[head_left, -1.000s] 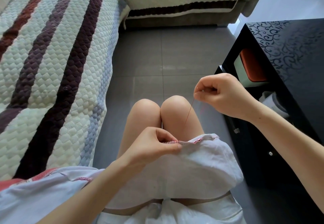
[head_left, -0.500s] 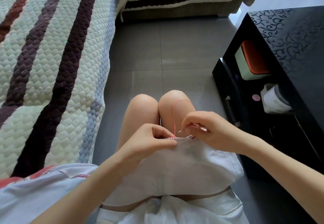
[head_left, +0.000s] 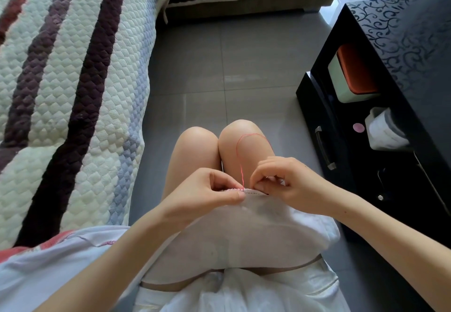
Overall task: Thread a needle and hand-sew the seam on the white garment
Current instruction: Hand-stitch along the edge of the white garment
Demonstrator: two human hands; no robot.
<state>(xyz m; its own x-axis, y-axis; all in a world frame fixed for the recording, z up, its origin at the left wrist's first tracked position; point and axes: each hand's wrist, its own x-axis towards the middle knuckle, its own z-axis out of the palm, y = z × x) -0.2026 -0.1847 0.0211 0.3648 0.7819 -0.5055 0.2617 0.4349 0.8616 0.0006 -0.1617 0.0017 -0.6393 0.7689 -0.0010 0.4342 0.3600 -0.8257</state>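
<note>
The white garment [head_left: 256,233] lies over my lap, its upper edge held up above my knees. My left hand [head_left: 207,192] pinches that edge at the seam [head_left: 253,191], where a row of pink stitches ends. My right hand [head_left: 290,184] sits just to the right at the same edge, fingertips pinched together against the fabric; the needle is hidden in them. A pink thread [head_left: 241,155] rises from the seam between the hands and loops slack over my right knee.
A quilted striped sofa cover [head_left: 68,92] fills the left side. A black cabinet [head_left: 390,67] stands at the right, its shelf holding an orange-and-white box [head_left: 351,77] and a tissue roll [head_left: 383,128]. Grey floor tiles [head_left: 219,67] lie ahead of my knees.
My right hand came down from its raised position at the right to the seam beside my left hand. The thread, taut before, now hangs in a slack loop over my knee.
</note>
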